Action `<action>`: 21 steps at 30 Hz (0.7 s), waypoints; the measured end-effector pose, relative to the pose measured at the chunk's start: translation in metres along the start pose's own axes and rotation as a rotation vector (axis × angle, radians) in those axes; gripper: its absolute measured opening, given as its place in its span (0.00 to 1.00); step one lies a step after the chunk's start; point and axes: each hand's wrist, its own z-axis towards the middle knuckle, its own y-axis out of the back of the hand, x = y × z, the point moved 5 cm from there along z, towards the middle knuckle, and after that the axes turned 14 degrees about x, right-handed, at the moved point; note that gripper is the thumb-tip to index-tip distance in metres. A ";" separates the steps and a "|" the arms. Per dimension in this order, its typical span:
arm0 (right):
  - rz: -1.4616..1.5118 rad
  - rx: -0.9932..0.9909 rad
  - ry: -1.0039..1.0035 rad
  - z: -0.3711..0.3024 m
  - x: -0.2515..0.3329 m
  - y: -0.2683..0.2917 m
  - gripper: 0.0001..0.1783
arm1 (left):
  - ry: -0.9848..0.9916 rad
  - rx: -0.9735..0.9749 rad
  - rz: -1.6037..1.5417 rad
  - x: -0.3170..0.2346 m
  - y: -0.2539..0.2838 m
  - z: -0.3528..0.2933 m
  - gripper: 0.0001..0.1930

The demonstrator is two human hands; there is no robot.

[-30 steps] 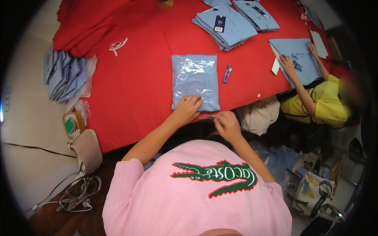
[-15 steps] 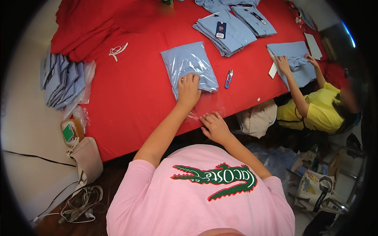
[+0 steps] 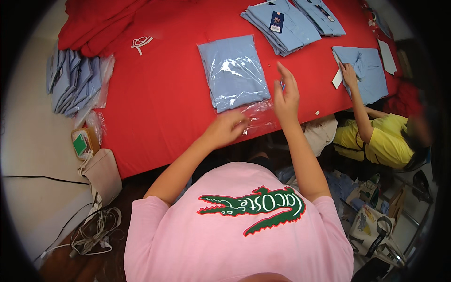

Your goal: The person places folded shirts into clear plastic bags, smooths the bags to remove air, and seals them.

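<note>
A folded light-blue garment in a clear plastic bag (image 3: 235, 70) lies flat on the red-covered table (image 3: 155, 108) in front of me. The bag's loose clear flap (image 3: 258, 115) spreads toward the table's near edge. My left hand (image 3: 226, 128), smeared by motion, is at the flap's left side; whether it grips the plastic cannot be made out. Just right of the bag, my right hand (image 3: 287, 96) is raised with its fingers stretched out, holding nothing. Only a bit of the blue thread snips shows behind that hand.
Folded blue garments with a dark tag (image 3: 277, 22) lie at the far right. A person in a yellow top (image 3: 387, 143) handles another blue garment (image 3: 369, 77) at the right. Bagged garments (image 3: 75, 82) sit at the left edge, near a plastic tub (image 3: 84, 141).
My left hand has left the bagged garment and come back toward the near edge. My right hand has lifted off the flap, moving right and farther away, fingers extended.
</note>
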 end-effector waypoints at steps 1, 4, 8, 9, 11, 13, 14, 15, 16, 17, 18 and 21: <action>0.010 0.020 0.055 0.016 0.005 -0.014 0.29 | -0.014 -0.171 0.117 0.001 0.019 0.017 0.13; -0.079 0.055 0.158 0.057 -0.001 -0.065 0.33 | -0.003 -0.560 0.459 0.011 0.080 0.084 0.26; -0.416 0.301 0.041 0.051 -0.068 -0.135 0.37 | 0.222 -0.273 0.894 0.091 0.096 0.125 0.35; -0.447 0.345 0.057 0.040 -0.073 -0.136 0.40 | 0.158 -0.308 0.881 0.093 0.095 0.118 0.35; -0.496 0.376 0.079 0.029 -0.086 -0.130 0.41 | 0.140 -0.309 0.893 0.100 0.093 0.120 0.37; -0.530 0.391 0.085 0.018 -0.085 -0.129 0.42 | 0.121 -0.292 0.930 0.101 0.093 0.122 0.39; -0.544 0.391 0.085 0.016 -0.086 -0.130 0.42 | 0.129 -0.281 0.929 0.103 0.091 0.120 0.39; -0.567 0.380 0.090 0.018 -0.088 -0.128 0.43 | 0.125 -0.279 0.933 0.102 0.091 0.123 0.39; -0.566 0.378 0.098 0.019 -0.089 -0.127 0.42 | 0.121 -0.279 0.937 0.100 0.092 0.124 0.39; -0.567 0.375 0.106 0.018 -0.089 -0.126 0.42 | 0.125 -0.263 0.967 0.099 0.092 0.124 0.39; -0.565 0.375 0.120 0.017 -0.088 -0.126 0.42 | 0.097 -0.255 0.969 0.100 0.092 0.122 0.40; -0.500 0.501 0.159 -0.014 -0.079 -0.120 0.39 | 0.001 -0.187 0.956 0.101 0.086 0.107 0.41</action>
